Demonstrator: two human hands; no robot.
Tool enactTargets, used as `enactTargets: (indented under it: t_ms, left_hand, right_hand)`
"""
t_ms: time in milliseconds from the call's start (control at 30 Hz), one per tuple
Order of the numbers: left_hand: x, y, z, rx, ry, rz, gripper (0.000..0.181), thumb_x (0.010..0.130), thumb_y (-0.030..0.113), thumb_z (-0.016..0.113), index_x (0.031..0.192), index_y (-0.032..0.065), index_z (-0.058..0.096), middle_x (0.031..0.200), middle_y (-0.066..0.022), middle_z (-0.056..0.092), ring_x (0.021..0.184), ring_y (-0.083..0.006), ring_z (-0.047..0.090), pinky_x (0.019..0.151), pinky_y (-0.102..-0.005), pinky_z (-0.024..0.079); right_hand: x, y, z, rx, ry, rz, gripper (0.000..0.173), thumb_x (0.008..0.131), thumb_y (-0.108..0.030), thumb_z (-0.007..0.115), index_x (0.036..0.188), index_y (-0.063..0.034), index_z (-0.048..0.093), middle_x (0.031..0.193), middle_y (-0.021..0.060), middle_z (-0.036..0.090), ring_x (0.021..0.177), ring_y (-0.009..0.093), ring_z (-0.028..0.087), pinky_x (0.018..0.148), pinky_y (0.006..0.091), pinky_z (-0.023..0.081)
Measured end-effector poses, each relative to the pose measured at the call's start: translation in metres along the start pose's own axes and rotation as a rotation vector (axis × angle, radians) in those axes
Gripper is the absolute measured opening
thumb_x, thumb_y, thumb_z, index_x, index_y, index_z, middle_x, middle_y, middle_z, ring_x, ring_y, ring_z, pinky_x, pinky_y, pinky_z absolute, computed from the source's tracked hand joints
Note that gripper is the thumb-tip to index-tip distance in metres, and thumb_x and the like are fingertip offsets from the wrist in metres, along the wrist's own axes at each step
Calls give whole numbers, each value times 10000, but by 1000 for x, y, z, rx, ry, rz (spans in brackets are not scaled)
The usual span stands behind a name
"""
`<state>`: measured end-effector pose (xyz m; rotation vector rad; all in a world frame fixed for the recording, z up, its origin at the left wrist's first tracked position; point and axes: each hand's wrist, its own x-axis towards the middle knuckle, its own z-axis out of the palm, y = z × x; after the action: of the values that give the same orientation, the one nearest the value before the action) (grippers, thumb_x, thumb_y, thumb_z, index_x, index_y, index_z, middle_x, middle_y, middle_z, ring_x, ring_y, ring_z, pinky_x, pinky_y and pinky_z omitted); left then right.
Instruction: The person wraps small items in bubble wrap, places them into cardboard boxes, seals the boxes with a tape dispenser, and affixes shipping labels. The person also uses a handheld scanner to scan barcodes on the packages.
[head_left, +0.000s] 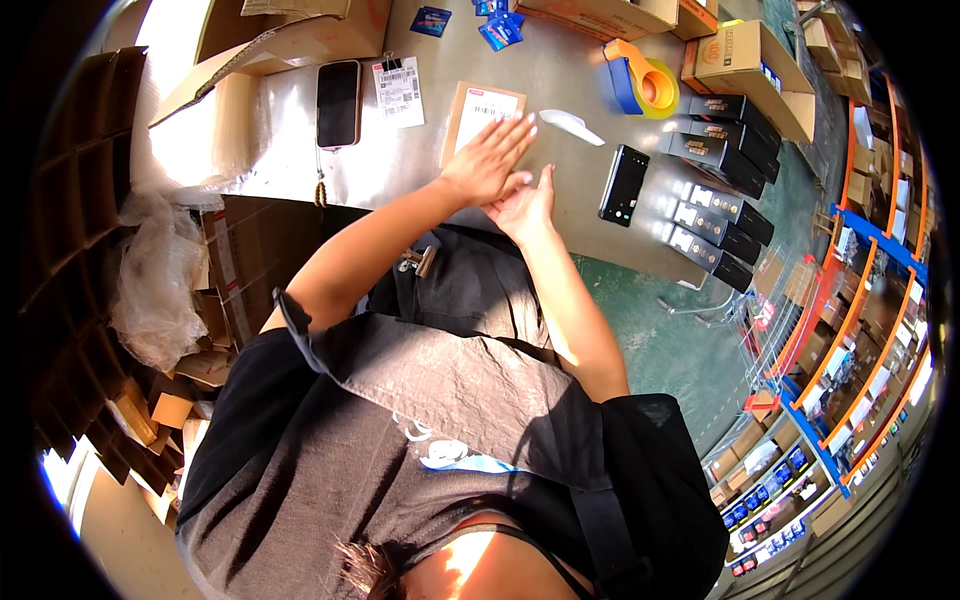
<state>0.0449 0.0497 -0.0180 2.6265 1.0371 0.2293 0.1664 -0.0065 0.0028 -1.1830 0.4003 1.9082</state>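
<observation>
A small cardboard box (451, 144) with a white printed label (478, 114) lies on the metal tabletop (420, 161) before me. Over its lower right part my left hand (491, 159) is stretched flat, back upward, its fingers slightly apart. Whether it presses on the box I cannot tell. My right hand (523, 210) is turned palm up just below, thumb raised, its fingertips partly hidden under the left hand. Nothing shows in either hand. A curled strip of white paper (571, 127) rests to the right of the box.
Left are a smartphone (338, 103) and clipped labels (398, 90). A tape dispenser (637, 79), a black handheld device (625, 185) and several black boxes (712, 225) stand right. Blue packets (500, 31) and open cartons (739, 64) lie behind. A trolley (757, 307) is beyond the table.
</observation>
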Motion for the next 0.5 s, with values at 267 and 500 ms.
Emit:
enactTargets:
  t_ms: [267,500]
  left_hand:
    - [26,-49,-16,-1012,178,-312,541,1036,445,327,1334,54,554,1258,-141,614,1181,-340,561,1046,-393,398]
    - [55,-56,-7,312,164,-289,527,1018,459,333,1435,171,474,1522,-81,396,1450,-258,287,1161,-583,138]
  right_hand:
    - [7,2,-27,-160,-10,58,818,960,-709,202,1532,-125,158,1351,272,526,1213,355,552,990,481,441]
    - [10,7,-16,-22,-50,128,810,1004,-621,239,1478,34,183,1293,331,538,1179,410,566,1016,480,454]
